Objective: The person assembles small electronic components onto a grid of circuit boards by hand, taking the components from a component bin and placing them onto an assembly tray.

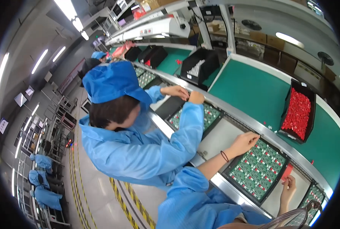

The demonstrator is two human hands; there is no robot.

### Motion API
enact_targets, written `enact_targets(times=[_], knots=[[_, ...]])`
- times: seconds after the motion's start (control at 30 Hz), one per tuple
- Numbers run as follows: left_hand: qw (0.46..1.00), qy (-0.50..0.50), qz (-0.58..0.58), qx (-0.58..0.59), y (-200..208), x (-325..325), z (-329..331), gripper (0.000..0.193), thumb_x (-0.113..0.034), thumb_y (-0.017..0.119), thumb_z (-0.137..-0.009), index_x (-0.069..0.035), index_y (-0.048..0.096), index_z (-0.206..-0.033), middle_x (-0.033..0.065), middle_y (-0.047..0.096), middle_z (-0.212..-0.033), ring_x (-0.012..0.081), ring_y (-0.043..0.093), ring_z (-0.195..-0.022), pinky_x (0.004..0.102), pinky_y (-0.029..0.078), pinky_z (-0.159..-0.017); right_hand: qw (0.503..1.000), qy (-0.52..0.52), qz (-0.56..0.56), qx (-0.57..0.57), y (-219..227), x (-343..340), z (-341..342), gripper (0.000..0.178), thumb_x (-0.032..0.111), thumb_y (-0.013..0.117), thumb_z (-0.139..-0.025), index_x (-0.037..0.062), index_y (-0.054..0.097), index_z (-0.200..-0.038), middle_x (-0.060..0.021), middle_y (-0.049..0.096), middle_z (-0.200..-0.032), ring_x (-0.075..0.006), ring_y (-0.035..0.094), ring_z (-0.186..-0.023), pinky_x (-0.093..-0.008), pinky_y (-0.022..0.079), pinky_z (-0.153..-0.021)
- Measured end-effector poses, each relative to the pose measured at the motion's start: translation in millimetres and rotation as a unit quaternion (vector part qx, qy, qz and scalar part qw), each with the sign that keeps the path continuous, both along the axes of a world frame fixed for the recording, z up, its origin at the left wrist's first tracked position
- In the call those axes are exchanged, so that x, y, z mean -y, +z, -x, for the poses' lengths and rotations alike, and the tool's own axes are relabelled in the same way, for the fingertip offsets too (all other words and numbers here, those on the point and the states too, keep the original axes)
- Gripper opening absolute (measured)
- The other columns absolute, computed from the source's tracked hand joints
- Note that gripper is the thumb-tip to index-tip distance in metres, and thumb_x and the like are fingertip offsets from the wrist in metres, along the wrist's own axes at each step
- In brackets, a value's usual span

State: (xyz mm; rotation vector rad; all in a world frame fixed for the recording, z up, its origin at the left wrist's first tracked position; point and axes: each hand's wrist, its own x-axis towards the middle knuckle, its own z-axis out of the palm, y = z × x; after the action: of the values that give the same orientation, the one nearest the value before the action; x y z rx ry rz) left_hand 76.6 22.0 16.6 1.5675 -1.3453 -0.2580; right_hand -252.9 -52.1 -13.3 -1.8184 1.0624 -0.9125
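Observation:
My left hand (247, 143), with a dark band round its wrist, reaches over the far left corner of a framed panel of green circuit boards (258, 168). Its fingertips are pinched together; whatever they hold is too small to make out. Red and white components sit in rows across the panel. At the panel's right side my right hand (288, 187) has its fingers curled in, close to a flat red piece (287, 172). The picture does not settle whether they touch that piece or hold anything.
A black bin of red components (296, 114) stands on the green belt (250, 86) beyond the metal rail. Farther left is a black bin of white parts (196, 68). A co-worker in blue (139, 141) works close on my left at another board panel (212, 117).

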Motion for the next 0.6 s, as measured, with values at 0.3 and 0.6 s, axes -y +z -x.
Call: enact_targets(times=[0.3,0.6], knots=[[0.999,0.000,-0.003,-0.034,12,48,-18,0.014,-0.013,0.060,-0.082,-0.003,0.064,-0.091,0.0124,0.062,-0.074,0.0195,0.061,-0.061,0.0311,0.048,-0.056,0.994,0.002,-0.090,0.064,23,-16,-4,0.012,0.002,0.050,-0.089,-0.0027,0.053,-0.100,-0.0096,0.060,-0.093,-0.0157,0.059,-0.082,-0.0264,0.046,-0.076],[0.989,0.055,-0.131,-0.048,-2,21,-58,0.014,-0.012,0.061,-0.085,-0.003,0.066,-0.095,0.0037,0.065,-0.079,0.0064,0.057,-0.066,0.0206,0.046,-0.060,0.937,0.135,-0.292,0.138,63,-49,-14,0.017,-0.005,0.052,-0.085,-0.0012,0.054,-0.101,-0.0096,0.061,-0.096,-0.0151,0.057,-0.095,-0.0282,0.041,-0.085]])
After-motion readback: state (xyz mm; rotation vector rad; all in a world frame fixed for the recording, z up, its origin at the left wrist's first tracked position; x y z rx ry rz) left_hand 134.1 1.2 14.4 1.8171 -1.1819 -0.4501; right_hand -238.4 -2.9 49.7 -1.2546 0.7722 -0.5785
